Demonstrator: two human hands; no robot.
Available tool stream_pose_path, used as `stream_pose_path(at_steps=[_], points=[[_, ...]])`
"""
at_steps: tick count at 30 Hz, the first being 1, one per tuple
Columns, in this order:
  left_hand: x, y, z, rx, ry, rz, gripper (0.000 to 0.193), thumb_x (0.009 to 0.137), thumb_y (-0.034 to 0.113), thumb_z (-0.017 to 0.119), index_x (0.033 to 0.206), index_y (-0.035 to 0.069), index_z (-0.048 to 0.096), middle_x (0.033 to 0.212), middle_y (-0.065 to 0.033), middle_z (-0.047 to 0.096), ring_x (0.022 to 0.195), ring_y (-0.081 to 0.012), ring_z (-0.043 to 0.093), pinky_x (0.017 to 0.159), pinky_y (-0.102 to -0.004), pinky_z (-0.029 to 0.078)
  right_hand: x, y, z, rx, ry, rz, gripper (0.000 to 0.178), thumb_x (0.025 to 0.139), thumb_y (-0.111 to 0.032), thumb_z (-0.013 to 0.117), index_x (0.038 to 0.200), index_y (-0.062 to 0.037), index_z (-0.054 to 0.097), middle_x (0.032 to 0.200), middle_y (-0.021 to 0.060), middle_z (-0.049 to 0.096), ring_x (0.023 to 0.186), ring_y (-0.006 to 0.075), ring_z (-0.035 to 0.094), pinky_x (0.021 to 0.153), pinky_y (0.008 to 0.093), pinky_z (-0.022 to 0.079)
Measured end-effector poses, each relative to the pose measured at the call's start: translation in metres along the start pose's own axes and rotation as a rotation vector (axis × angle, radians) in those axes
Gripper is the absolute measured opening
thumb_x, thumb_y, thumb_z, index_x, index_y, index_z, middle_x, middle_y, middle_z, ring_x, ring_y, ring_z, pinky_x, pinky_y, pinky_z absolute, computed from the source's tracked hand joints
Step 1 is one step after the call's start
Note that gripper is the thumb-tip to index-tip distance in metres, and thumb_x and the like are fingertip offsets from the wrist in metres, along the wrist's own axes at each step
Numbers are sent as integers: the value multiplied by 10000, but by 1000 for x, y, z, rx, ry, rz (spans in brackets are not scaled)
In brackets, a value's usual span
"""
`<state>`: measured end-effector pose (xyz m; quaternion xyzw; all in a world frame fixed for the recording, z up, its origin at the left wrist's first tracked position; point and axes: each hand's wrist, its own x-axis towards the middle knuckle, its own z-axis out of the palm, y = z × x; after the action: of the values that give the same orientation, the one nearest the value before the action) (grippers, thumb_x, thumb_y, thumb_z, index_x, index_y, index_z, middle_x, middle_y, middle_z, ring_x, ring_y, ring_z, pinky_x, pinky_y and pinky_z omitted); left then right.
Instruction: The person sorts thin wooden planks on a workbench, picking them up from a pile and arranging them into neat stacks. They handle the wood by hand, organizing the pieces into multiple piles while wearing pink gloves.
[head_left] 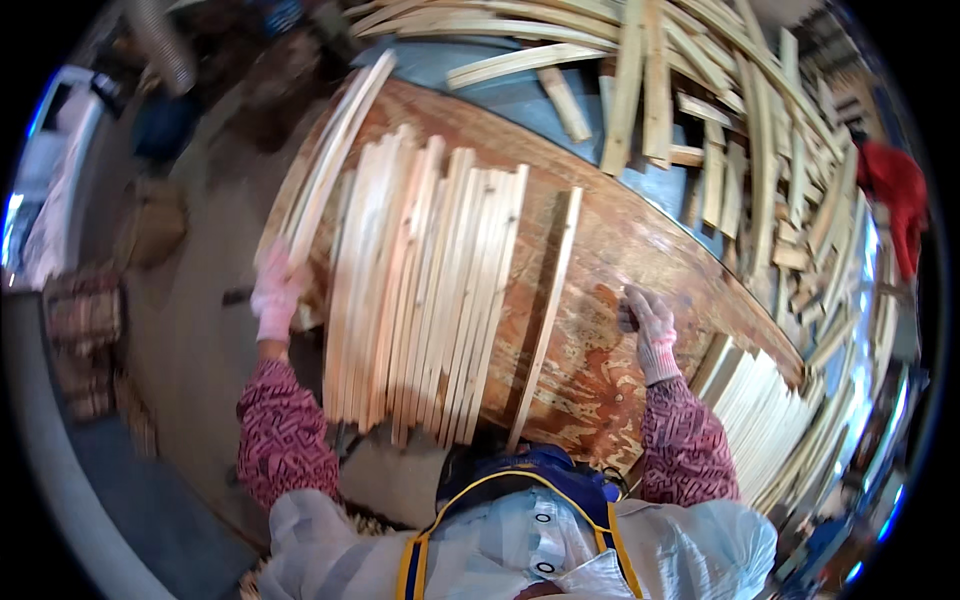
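Strips (337, 150) lie along L edge of table (620, 260); L hand (275, 292) at their near end, can't tell if clamped on. Slat row (400, 290) just R of them, then lone slat (547, 315). R hand (652, 325) well apart from L, empty, fingers loosely bent over bare tabletop. Stack (765, 415) by R sleeve (690, 440); wood pile (655, 90) at far side.

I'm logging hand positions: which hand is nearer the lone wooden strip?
Right. The right hand is just right of the lone strip; the left hand is farther away, left of the grouped strips.
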<state>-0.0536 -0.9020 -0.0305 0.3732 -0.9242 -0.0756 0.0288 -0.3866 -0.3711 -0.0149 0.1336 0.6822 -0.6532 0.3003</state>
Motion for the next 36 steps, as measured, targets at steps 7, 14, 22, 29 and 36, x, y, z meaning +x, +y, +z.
stream_pose_path(at_steps=[7,14,22,29,36], points=[[30,-63,63,94,80,-31,845,793,231,753,1518,256,319,1525,-181,336,1391,-365,332,1138,-426,327,117,-57,11,-782,258,-467,435,940,-246,607,1284,18,579,993,104,673,856,203,631,779,325,528],[61,-10,32,154,-226,-488,922,800,263,768,1545,252,224,1473,-163,423,1350,-328,413,1121,-421,356,183,-156,144,-1496,668,-641,794,772,-446,739,1401,-117,383,1351,188,447,1302,367,427,1035,440,394],[72,79,-4,-226,97,-18,743,781,155,768,1437,49,435,1436,-155,480,1331,-313,441,1137,-410,340,254,-181,112,-1077,611,-473,787,717,-109,706,1384,-204,300,1284,212,507,1138,361,588,803,406,558],[-7,341,15,-1490,-447,361,460,946,56,580,1394,6,490,1420,-177,501,1299,-226,503,1058,-356,454,101,-98,25,453,-624,-15,484,802,-157,619,1235,49,553,997,115,689,863,192,669,803,305,542],[-101,476,47,-1535,-766,-223,411,894,265,707,1223,28,640,1083,-69,685,930,-156,630,870,-284,490,-35,10,-17,166,-251,183,505,907,-174,647,1346,15,481,1122,100,655,996,181,646,845,326,541]])
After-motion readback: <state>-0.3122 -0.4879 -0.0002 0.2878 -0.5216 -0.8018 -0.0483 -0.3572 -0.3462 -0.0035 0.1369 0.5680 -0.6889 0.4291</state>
